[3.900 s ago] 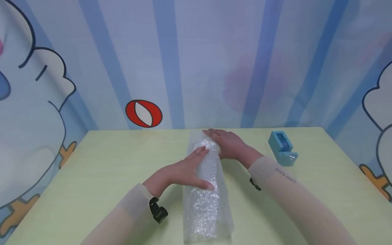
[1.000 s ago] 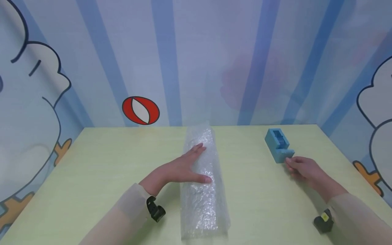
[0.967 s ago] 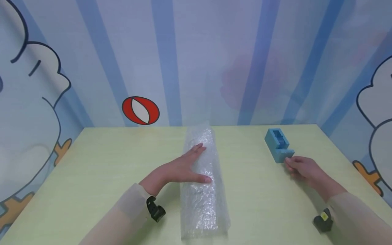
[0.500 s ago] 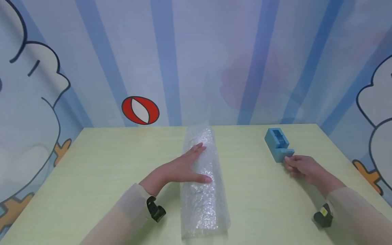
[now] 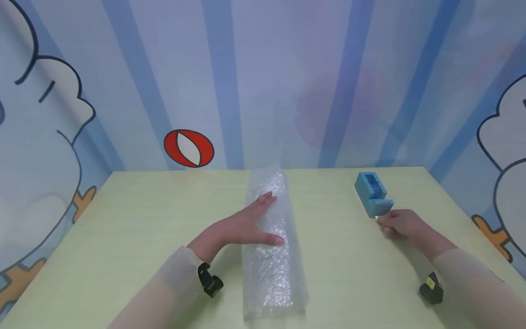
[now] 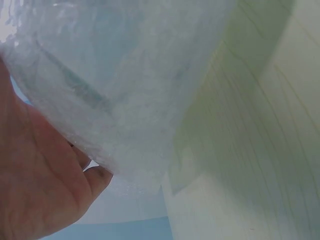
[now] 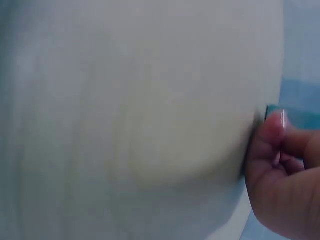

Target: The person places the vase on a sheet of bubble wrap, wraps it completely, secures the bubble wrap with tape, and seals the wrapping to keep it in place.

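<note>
A long bundle of clear bubble wrap (image 5: 273,274) lies lengthwise on the table, and what is inside cannot be made out. Over its upper half my left hand (image 5: 242,226) is spread, thumb and fingers extended, resting on the wrap. The left wrist view has the palm (image 6: 40,175) against the side of the wrap (image 6: 120,90). At the right stands a light blue tape dispenser (image 5: 371,194). My right hand (image 5: 404,225) is at its front end, thumb and forefinger pinching a small bit of clear tape (image 5: 376,220). In the right wrist view the thumb and finger (image 7: 280,150) press together.
The pale yellow table (image 5: 164,219) ends at a wall cloth (image 5: 279,82) with blue stripes and cartoon prints. A small black camera (image 5: 210,281) is strapped to the left wrist and another camera (image 5: 431,290) to the right.
Since the oldest frame my right hand has left the bubble wrap and gone right to the tape dispenser. In the last half second it shifted slightly left. My left hand stays put.
</note>
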`<state>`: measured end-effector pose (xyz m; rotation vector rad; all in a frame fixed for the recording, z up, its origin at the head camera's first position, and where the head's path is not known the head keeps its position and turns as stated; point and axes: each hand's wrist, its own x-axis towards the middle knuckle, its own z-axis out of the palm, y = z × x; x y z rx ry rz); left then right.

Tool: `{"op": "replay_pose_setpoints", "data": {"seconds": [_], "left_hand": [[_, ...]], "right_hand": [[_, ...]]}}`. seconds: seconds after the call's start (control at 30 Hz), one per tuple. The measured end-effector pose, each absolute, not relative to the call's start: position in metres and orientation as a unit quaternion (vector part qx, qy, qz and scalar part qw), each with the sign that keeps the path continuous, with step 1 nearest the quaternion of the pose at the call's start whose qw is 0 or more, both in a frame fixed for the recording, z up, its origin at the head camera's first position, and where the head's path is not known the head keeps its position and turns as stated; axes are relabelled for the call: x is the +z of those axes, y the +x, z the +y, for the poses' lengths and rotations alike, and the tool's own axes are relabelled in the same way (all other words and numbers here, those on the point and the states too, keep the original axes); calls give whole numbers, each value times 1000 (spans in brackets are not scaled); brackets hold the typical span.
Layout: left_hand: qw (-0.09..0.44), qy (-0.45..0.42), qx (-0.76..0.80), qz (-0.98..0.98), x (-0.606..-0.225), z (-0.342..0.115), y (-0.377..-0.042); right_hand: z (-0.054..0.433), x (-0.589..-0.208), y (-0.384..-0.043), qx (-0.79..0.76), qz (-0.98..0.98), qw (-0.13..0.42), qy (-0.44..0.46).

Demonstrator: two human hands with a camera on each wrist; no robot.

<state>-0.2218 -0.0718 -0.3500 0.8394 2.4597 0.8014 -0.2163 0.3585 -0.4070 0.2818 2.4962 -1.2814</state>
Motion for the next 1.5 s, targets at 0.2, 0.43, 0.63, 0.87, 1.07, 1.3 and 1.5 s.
{"op": "replay_pose_setpoints", "data": {"seconds": [0.2, 0.43, 0.63, 0.87, 1.07, 1.3, 1.5], "left_hand": [[210, 300, 287, 885, -351, -72, -222], [210, 274, 327, 880, -352, -68, -221], [198, 254, 347, 881, -352, -68, -218], [144, 246, 289, 914, -350, -65, -211], [106, 244, 289, 920, -350, -62, -203], [19, 360, 289, 887, -351, -62, -181], [-27, 386, 206, 899, -356, -60, -162]], "right_hand": [[368, -404, -213, -520, 820, 227, 69], [351, -379, -207, -485, 849, 210, -12], [303, -347, -209, -480, 852, 183, -97], [226, -312, -223, -535, 812, 192, -136], [174, -309, -239, -525, 810, 209, -161], [150, -321, -255, -543, 787, 256, -146], [146, -325, -258, -524, 797, 267, -138]]}}
